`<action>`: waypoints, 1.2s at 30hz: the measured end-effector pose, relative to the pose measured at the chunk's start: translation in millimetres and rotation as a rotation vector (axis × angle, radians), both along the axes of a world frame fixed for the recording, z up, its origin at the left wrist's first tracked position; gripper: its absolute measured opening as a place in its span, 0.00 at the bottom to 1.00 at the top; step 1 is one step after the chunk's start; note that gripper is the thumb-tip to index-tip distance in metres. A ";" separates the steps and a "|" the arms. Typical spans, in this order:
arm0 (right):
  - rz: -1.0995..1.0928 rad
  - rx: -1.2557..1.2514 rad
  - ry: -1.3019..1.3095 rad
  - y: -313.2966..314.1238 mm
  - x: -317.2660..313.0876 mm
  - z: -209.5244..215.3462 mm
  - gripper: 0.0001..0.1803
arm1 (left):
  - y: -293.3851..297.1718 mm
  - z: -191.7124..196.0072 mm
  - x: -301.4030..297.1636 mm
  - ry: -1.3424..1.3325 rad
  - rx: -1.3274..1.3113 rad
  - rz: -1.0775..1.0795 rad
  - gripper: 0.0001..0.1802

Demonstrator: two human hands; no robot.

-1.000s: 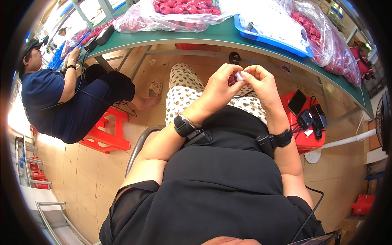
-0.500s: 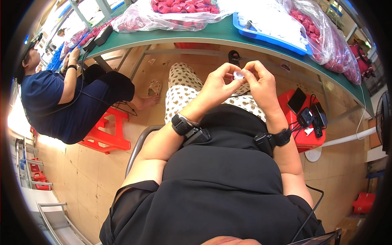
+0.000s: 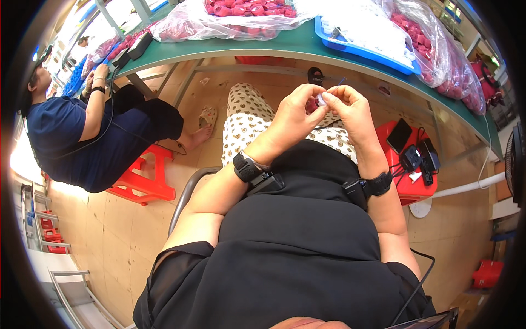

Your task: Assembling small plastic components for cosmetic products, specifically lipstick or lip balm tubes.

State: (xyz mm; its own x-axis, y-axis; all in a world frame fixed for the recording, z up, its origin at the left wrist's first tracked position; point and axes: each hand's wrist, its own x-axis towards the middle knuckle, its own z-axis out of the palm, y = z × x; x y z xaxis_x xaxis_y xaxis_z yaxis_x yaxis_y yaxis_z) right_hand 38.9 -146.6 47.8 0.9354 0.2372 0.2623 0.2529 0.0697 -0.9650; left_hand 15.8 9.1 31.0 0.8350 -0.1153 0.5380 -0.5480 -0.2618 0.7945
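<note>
Above my lap, my left hand [image 3: 295,114] pinches a small dark-red plastic piece [image 3: 312,105] between thumb and fingers. A small white round piece [image 3: 321,100] sits against its right side, gripped by the thumb and forefinger of my right hand [image 3: 353,114]. The fingertips of both hands nearly meet there and partly cover the two pieces, so I cannot tell how far the white one is inside the red one. Beyond my hands stands a green-topped table [image 3: 290,48].
On the table lie a plastic bag of red pieces [image 3: 249,10], a blue tray [image 3: 350,48] of white pieces and another bag of red pieces [image 3: 438,60]. A red stool [image 3: 413,189] at my right carries a phone and adapters. A co-worker [image 3: 71,131] sits at the left.
The white piece has turned and shows more on its side, and more of the red piece shows between my fingers. Both hands have stayed nearly in place.
</note>
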 end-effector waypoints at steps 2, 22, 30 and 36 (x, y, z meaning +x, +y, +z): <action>0.006 -0.028 -0.004 -1.4 0.2 -0.5 0.07 | 0.7 1.9 -3.5 -0.014 0.060 0.014 0.15; -0.246 -0.271 -0.276 4.0 -14.3 18.2 0.04 | 16.2 -0.6 5.6 0.630 -0.900 -0.550 0.19; -0.348 -0.400 -0.495 10.3 -21.9 22.6 0.05 | 18.4 -11.2 12.6 0.715 -1.052 -0.666 0.21; -0.396 -0.491 -0.679 11.6 -20.7 17.6 0.06 | 15.8 -11.3 10.6 0.696 -1.097 -0.718 0.21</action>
